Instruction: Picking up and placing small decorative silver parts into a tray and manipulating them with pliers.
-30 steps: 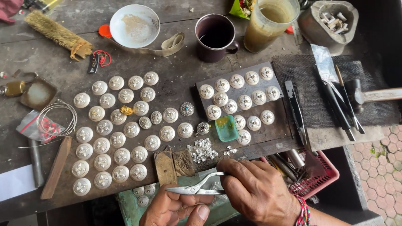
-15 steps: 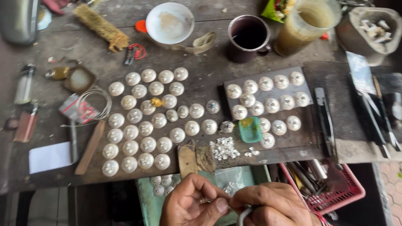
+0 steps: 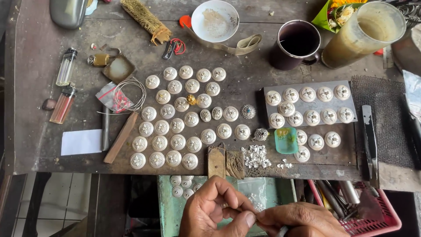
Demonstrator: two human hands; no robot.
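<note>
My left hand (image 3: 215, 210) and my right hand (image 3: 302, 221) meet at the bottom edge, fingertips pinched together below the bench edge. A grey metal tool handle (image 3: 283, 230) pokes out under my right fingers. Whatever sits in my left pinch is hidden. Just above the hands lie a heap of tiny silver bits (image 3: 255, 156) and a wooden bench peg (image 3: 216, 160). Several round white shell discs with silver ornaments (image 3: 177, 125) are laid in rows on the dark workbench (image 3: 245, 66). More such discs rest on a grey metal plate (image 3: 307, 107).
A dark mug (image 3: 297, 43), a tall cloudy glass (image 3: 364, 33) and a white bowl (image 3: 215, 19) stand at the back. Two lighters (image 3: 65, 87), a wire coil (image 3: 128, 94) and a brush (image 3: 144, 19) lie left. A red basket of tools (image 3: 359, 206) is lower right, a green tray (image 3: 173, 206) under the bench.
The camera has shifted, so the bench sits lower and to the right. The pliers seen open in my right hand a second ago are now mostly hidden as both hands pinch together.
</note>
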